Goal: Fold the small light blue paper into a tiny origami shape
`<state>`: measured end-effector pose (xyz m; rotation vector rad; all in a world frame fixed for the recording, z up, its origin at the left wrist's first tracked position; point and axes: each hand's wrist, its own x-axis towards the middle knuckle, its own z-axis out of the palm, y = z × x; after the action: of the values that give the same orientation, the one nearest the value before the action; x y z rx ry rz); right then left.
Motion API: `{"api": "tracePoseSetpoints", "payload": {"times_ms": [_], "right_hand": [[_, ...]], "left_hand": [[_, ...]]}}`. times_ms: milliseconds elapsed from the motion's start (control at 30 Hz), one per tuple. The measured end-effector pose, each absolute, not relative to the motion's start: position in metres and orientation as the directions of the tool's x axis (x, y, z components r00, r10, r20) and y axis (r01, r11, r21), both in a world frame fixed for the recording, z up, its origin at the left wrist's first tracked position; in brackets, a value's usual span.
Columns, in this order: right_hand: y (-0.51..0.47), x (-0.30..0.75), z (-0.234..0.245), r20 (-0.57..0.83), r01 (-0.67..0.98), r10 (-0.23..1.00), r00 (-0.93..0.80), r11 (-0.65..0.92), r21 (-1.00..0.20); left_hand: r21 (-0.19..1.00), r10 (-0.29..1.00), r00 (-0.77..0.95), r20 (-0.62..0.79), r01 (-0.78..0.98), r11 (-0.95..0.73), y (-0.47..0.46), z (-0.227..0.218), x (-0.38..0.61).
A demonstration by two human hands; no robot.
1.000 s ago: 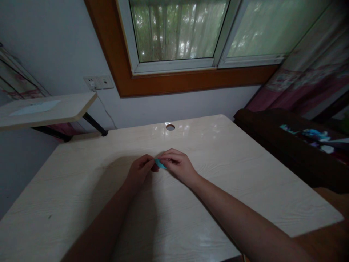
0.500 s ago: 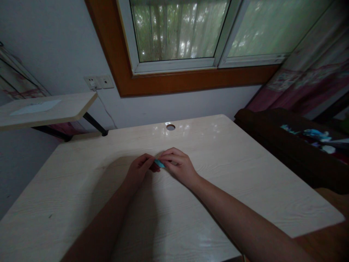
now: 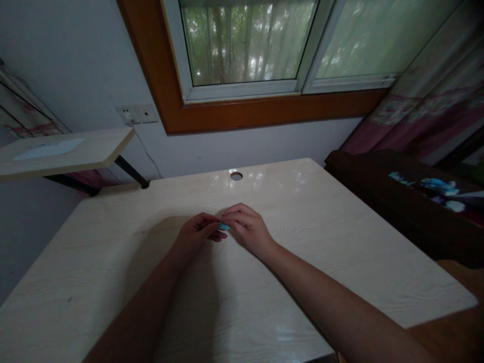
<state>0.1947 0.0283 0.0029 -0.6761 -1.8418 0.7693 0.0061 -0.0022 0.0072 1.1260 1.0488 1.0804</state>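
A small blue piece (image 3: 224,227), too small to tell its kind, is pinched between my two hands above the pale desk (image 3: 302,242). From the left, my left hand (image 3: 198,229) grips it between thumb and fingertips, its lower fingers bent beneath. My right hand (image 3: 247,224) has its fingertips closed at the right end of the piece. Part of the piece is hidden by the fingers of both hands.
A raised shelf (image 3: 109,146) with a sheet of paper (image 3: 51,148) stands at the desk's left rear. A round cable hole (image 3: 237,176) lies near the back edge. Dark furniture (image 3: 378,201) borders the desk's right side, and a window (image 3: 249,45) is behind.
The blue piece has turned from slanting to nearly level. My left fingertips have moved slightly right along it; my right hand has barely shifted.
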Motion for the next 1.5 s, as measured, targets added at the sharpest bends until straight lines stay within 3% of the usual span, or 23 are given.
{"api": "tracePoseSetpoints", "payload": {"times_ms": [267,467,600,967,1267,1500], "right_hand": [[0.029,0.192,0.006,0.474,0.085,0.823,-0.313,0.521,-0.849],[0.031,0.188,-0.003,0.267,-0.093,0.921,-0.283,0.251,-0.964],[0.034,0.185,-0.013,0.158,-0.133,0.922,-0.354,0.117,-0.984],[0.038,0.187,-0.016,0.211,-0.206,0.927,-0.309,0.151,-0.967],[0.038,0.186,-0.016,0.189,-0.253,0.922,-0.338,0.104,-0.962],[0.037,0.185,-0.014,0.176,-0.241,0.925,-0.337,0.097,-0.966]], "left_hand": [[0.991,0.986,0.153,-0.061,-0.106,0.078,0.000,0.002,0.004],[0.992,0.998,0.059,-0.038,-0.117,0.045,0.002,0.001,0.005],[0.993,0.999,0.022,-0.029,-0.110,0.031,0.003,0.000,0.005],[0.994,0.981,0.186,-0.061,-0.073,0.076,0.001,-0.002,0.008],[0.996,0.976,0.203,-0.073,-0.026,0.080,-0.001,-0.001,0.008],[0.990,0.961,0.274,-0.028,0.141,-0.012,-0.002,-0.003,0.008]]}}
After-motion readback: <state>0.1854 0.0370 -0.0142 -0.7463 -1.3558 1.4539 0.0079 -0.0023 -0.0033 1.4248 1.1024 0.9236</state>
